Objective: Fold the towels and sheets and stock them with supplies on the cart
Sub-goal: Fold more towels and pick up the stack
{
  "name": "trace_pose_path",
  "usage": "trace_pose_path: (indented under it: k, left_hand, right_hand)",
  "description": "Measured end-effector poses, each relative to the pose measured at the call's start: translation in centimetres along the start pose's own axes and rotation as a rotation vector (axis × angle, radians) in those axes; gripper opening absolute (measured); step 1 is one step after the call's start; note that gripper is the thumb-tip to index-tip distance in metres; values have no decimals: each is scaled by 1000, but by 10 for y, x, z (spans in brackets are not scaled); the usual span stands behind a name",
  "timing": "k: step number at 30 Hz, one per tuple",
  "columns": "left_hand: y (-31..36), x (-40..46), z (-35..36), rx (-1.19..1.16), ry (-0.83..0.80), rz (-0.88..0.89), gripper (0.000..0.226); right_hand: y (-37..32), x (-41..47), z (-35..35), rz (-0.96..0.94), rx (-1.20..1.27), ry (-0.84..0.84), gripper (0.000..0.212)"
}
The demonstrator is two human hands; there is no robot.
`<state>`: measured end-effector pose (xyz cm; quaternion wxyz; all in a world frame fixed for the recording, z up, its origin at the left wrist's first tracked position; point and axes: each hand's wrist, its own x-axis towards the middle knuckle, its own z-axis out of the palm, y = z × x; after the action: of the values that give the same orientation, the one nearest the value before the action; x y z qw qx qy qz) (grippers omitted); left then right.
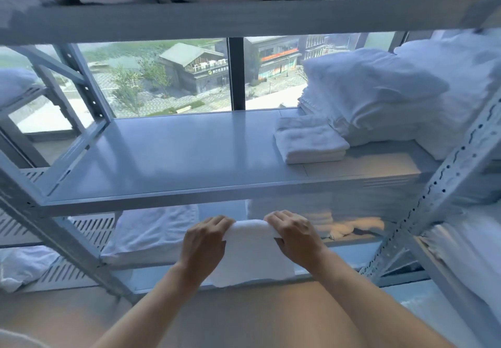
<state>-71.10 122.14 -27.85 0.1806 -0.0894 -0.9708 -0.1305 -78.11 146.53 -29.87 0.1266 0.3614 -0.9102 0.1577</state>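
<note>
Hands gripping a folded white towel (252,250), left hand (204,242) and right hand (294,235) pinching its top corners; I am keeping edges aligned, I judge.

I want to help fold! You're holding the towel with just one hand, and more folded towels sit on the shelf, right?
Not quite. Both hands hold the towel: the left hand and the right hand grip its top edge, as the head view shows. Folded towels do sit on the shelf.
</note>
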Motion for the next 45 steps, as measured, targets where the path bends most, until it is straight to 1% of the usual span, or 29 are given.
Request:
trace_pose_path:
  k: [7, 11, 14, 17, 19, 26, 35, 40, 45]
  left_hand:
    - [15, 13, 2, -12, -22, 32, 48]
    - [7, 25, 4, -24, -22, 22, 44]
    - [-6, 30, 4, -19, -20, 9, 44]
    - [-27, 34, 2, -27, -27, -30, 50]
    - [-46, 38, 2, -39, -35, -56, 50]
    - [-128, 60, 12, -117, -46, -91, 43]
    - [-229, 109, 19, -310, -41, -38, 47]
    - [-251, 139, 31, -346, -22, -20, 46]
    - [-265, 173, 44, -360, 22, -33, 46]
  right_hand:
    - [13, -12, -10, 37, 9, 30, 37]
    - [20, -6, -11, 47, 40, 32, 33]
    - [20, 10, -7, 41, 42, 19, 35]
    - [14, 33, 4, 25, 44, 26, 43]
    - [9, 50, 13, 18, 37, 15, 46]
    - [-3, 123, 49, 28, 25, -41, 43]
    - [-9, 213, 71, 148, -36, -97, 41]
    - [-3, 247, 70, 179, -96, -122, 39]
    - [21, 278, 69, 202, -125, -131, 38]
